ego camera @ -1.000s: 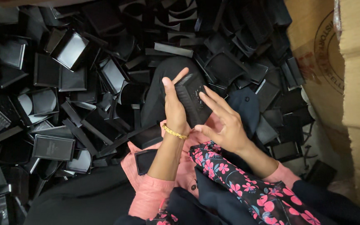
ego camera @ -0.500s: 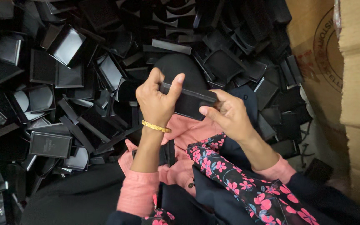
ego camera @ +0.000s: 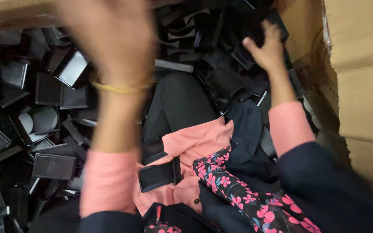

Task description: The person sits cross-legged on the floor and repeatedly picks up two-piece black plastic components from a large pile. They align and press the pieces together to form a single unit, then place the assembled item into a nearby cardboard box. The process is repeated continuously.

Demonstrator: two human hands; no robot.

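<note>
My left hand [ego camera: 109,39] is raised high at the upper left and badly blurred. It looks spread, with no dark object in it, and a gold bangle [ego camera: 119,88] circles the wrist. At the upper right, my right hand [ego camera: 267,48] reaches into the heap of black plastic box parts [ego camera: 221,77], its fingers curled over a black box piece [ego camera: 255,23]. A flat black box [ego camera: 158,174] lies on my lap on the pink cloth [ego camera: 195,142].
Black trays and lids [ego camera: 44,121] are piled all over the left and top. A cardboard carton wall [ego camera: 363,95] stands at the right. A dark floral garment [ego camera: 238,194] and my dark trouser knee [ego camera: 173,103] fill the lower middle.
Both hands held one black box together at the centre. They have now parted: the left swung up and left without it, and the right moved up to the pile at the upper right.
</note>
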